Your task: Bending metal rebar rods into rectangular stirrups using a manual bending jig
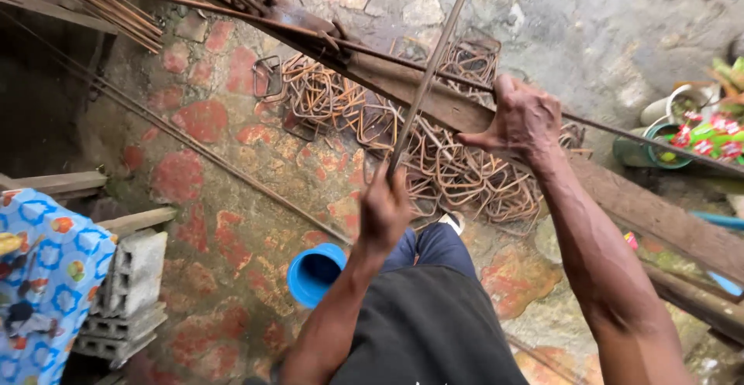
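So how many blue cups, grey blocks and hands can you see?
Round blue plastic cup: 1
Grey hollow concrete blocks: 2
Hands: 2, left hand gripping the thin steel rod, right hand on the rusty wooden plank
Total: 5

Left hand (384, 210) grips the lower end of a long steel rod (434, 63), right hand (521, 117) presses the wooden plank (651, 214) over a heap of bent rebar stirrups (457, 176); blue bucket (314, 272) below.
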